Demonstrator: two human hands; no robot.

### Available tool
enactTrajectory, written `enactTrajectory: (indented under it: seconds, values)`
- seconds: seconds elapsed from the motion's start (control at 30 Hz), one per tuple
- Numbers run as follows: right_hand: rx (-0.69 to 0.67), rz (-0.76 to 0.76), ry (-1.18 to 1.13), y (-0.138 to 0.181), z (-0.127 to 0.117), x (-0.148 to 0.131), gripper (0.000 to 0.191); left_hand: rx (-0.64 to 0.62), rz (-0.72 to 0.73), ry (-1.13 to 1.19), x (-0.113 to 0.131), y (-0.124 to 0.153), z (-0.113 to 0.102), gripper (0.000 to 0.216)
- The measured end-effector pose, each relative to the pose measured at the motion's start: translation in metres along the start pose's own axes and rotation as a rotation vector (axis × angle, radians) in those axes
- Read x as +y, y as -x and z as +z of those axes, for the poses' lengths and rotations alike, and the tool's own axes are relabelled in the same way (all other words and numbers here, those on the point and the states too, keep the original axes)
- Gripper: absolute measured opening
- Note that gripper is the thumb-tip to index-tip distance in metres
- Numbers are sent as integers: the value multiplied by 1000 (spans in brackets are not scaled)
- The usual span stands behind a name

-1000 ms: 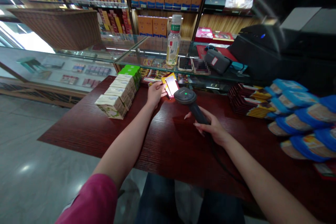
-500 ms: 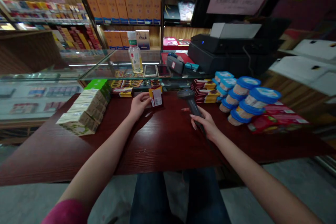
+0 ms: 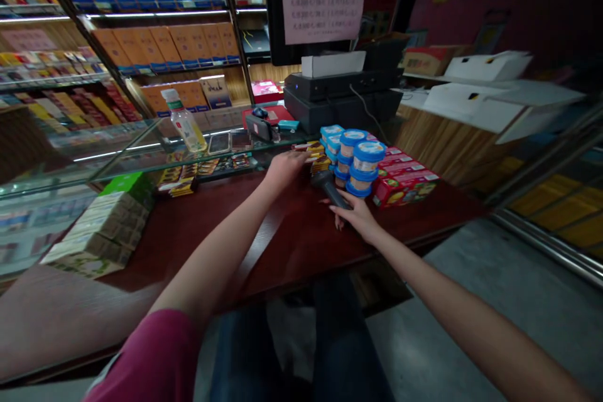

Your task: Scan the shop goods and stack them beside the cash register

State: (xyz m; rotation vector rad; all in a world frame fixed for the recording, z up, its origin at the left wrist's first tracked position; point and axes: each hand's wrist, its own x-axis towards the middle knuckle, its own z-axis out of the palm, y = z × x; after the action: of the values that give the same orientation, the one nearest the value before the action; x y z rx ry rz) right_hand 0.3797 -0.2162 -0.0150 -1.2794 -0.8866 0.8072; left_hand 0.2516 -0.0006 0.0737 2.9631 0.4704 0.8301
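My left hand [image 3: 285, 171] reaches to the stack of flat dark red and yellow packets [image 3: 320, 162] at the back of the counter. Its fingertips are closed at a packet [image 3: 302, 147] on top, partly hidden by the hand. A black handheld barcode scanner [image 3: 332, 190] is in my right hand [image 3: 354, 217], fingers wrapped around the handle. The scanner's head points toward the packet stack. Just right of the stack stand blue-lidded tubs [image 3: 363, 169], piled in columns, with light blue packs [image 3: 331, 138] behind them.
Red boxes [image 3: 405, 179] lie right of the tubs. Green and white packs [image 3: 101, 226] line the counter's left side, near a smaller packet pile [image 3: 178, 185]. Behind are a glass case with a bottle [image 3: 187, 127], phone [image 3: 219, 143] and black till [image 3: 342, 103].
My left hand has moved right from mid-counter, where it held up a packet, to the packet stack. The view has turned right. My right hand still grips the scanner.
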Motion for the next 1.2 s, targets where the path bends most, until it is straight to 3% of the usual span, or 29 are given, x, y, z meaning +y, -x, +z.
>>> enactTrajectory:
  seconds: [0.1,0.2,0.37,0.47,0.63,0.73,0.87,1.03,1.2]
  values:
    - [-9,-2,-15,-4,0,6,75,-137,83,-136,16,-22,15,38]
    - [-45,11,-13,-6,-3,10,73,-212,57,-186,25,-32,28,35]
    - [-71,34,2,-8,-7,13,72,-256,-66,-204,27,-35,44,41]
    - [-70,29,-8,-8,-7,12,68,-235,-60,-98,18,-30,49,52]
    - [-81,61,3,-8,-8,6,63,-13,89,33,-17,14,46,67]
    - [-78,64,27,-5,-1,2,67,91,3,13,-52,63,35,62]
    - [-160,66,-26,-3,36,2,72,212,-251,-69,-108,127,2,61]
    - [-280,74,-105,-26,117,11,70,297,-557,-227,-175,188,-47,62]
    - [-342,61,-58,-75,187,19,71,231,-753,-324,-213,217,-56,58]
